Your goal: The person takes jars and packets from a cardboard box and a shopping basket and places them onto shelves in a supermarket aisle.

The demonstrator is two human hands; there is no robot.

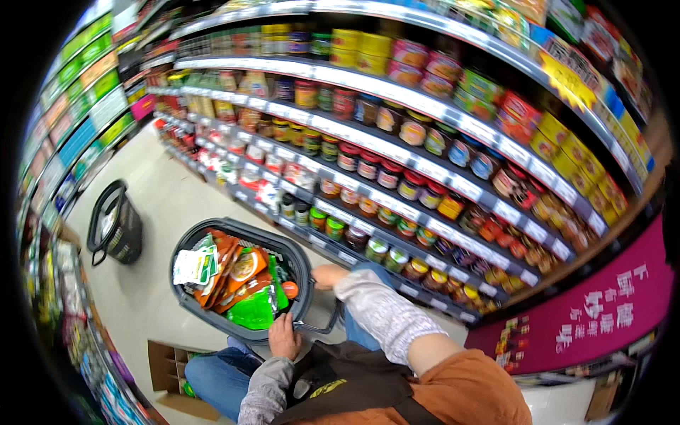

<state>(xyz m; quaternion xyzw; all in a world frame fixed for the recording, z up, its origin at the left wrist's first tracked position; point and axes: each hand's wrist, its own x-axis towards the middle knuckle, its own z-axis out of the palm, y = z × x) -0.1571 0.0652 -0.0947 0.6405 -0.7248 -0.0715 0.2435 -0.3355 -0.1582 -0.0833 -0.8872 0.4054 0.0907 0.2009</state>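
Note:
A dark grey plastic shopping basket (295, 245) stands on the floor before me. My left hand (284, 337) grips its near rim, fingers hooked over the edge. At the right end of the rim, my right hand (325, 276) is curled against it. Inside lie several orange-brown food packets (244, 271), a bright green packet (252, 311) and a stack of white-and-green packets (196, 265). A round orange lid (289, 289) shows beside the green packet; what is under it is hidden. The basket's handle (319, 328) is folded down toward my knees.
Shelves of jars and tins (390, 172) run along the right. A second dark basket (119, 228) stands on the floor at the left. By my left knee is an open cardboard carton (164, 366) with dividers. More stocked shelves (69, 313) line the left side.

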